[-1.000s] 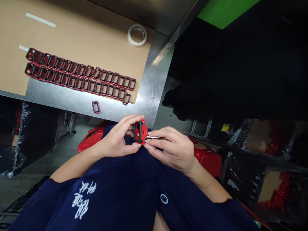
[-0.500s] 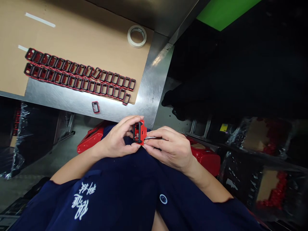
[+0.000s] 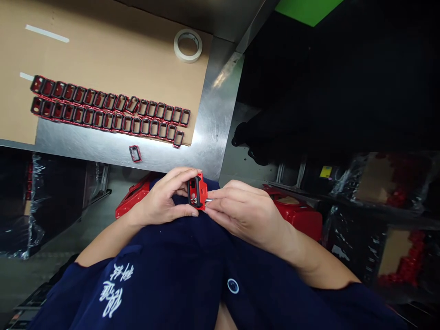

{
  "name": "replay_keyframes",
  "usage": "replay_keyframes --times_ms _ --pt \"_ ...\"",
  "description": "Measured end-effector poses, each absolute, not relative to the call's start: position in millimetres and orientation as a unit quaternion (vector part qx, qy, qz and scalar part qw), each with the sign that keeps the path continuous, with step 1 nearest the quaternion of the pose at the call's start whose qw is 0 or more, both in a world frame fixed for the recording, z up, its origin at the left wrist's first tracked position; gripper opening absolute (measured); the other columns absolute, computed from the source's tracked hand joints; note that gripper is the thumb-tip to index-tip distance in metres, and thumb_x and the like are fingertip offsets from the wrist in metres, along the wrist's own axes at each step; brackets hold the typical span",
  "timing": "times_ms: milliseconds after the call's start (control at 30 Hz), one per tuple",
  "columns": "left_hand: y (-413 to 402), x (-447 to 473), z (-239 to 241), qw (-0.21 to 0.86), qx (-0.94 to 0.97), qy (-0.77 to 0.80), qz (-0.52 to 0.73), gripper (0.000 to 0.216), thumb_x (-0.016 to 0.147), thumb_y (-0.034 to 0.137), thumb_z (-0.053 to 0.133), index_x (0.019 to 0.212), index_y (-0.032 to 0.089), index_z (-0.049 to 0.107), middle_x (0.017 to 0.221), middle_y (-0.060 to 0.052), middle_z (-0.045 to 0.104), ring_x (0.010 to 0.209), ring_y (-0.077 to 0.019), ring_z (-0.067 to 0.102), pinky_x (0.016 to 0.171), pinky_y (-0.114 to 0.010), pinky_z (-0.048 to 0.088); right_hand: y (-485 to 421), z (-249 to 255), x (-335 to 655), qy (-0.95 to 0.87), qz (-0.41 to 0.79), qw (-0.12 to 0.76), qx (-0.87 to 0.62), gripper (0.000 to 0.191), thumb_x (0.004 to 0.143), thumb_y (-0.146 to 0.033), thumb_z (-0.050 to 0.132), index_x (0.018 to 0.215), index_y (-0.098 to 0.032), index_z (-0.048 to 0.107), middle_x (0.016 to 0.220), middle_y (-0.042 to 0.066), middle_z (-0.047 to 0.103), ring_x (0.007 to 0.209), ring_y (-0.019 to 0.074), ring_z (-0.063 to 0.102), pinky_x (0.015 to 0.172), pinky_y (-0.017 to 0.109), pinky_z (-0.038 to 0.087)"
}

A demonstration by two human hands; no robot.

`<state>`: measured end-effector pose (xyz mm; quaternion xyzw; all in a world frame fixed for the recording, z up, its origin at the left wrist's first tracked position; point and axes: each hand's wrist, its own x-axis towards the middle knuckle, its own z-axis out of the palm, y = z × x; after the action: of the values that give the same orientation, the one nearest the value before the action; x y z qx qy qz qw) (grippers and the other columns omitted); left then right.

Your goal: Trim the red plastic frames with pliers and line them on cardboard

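Over my lap, my left hand (image 3: pixel 163 199) pinches a small red and black plastic part (image 3: pixel 197 190) between thumb and fingers. My right hand (image 3: pixel 245 213) is closed round a thin metal tool (image 3: pixel 208 200) whose tip meets the part's lower side. Most of the tool is hidden by the fingers. On the steel table (image 3: pixel 213 119) above, two long rows of similar red and black frames (image 3: pixel 110 112) lie along the edge of a cardboard sheet (image 3: pixel 103 55). One loose frame (image 3: pixel 135 153) lies apart on the bare steel near the table's front edge.
A roll of white tape (image 3: pixel 187 45) sits on the cardboard at the back. Red plastic bins (image 3: pixel 295 220) stand under the table on either side of my knees. Plastic-wrapped boxes with red parts (image 3: pixel 398 261) fill the lower right. Dark machinery occupies the right.
The view has shifted slightly; both hands stay together on the part. The metal tool shows less length than before, with my right hand closer to the part.
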<state>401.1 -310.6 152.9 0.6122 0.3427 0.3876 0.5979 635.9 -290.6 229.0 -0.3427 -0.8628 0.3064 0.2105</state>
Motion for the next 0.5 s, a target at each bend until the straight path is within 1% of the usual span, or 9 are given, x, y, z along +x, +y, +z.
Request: replay_keyframes --times_ms 133,333,400,500 --pt "-311.7 399.3 153.5 0.601 0.605 0.34 0.396 0.088 0.075 0.023 0.087 0.151 0.037 0.046 0.145 -0.012 0.053 0.115 -0.0242 0.068 0.089 -0.034 0.065 -290.9 231.1 634.9 -0.868 0.306 0.199 -0.337 0.012 0.101 -0.018 0.063 0.089 -0.018 0.065 0.097 0.002 0.073 0.078 0.014 0.063 0.072 0.028 0.055" --pt "-313.5 400.0 152.0 0.625 0.577 0.342 0.4 0.088 0.072 0.018 0.089 0.149 0.036 0.049 0.145 -0.012 0.052 0.112 -0.0219 0.07 0.091 -0.03 0.064 -292.1 233.2 632.7 -0.882 0.275 0.177 -0.339 0.022 0.104 -0.019 0.057 0.082 -0.019 0.061 0.086 0.002 0.07 0.073 0.0131 0.061 0.064 0.027 0.051" --pt "-315.3 401.4 150.3 0.641 0.555 0.343 0.404 0.085 0.074 0.018 0.088 0.148 0.035 0.049 0.147 -0.013 0.051 0.111 -0.0222 0.07 0.091 -0.031 0.064 -292.5 232.5 632.8 -0.882 0.272 0.187 -0.337 0.022 0.103 -0.018 0.057 0.081 -0.019 0.059 0.085 0.002 0.07 0.072 0.0127 0.061 0.063 0.027 0.05" --pt "-317.6 403.4 149.1 0.675 0.507 0.337 0.416 0.081 0.076 0.019 0.086 0.146 0.034 0.049 0.151 -0.015 0.048 0.104 -0.0201 0.073 0.088 -0.03 0.065 -292.6 230.6 634.0 -0.869 0.274 0.216 -0.349 0.017 0.1 -0.016 0.062 0.083 -0.019 0.059 0.086 0.001 0.071 0.069 0.0129 0.06 0.063 0.028 0.05"
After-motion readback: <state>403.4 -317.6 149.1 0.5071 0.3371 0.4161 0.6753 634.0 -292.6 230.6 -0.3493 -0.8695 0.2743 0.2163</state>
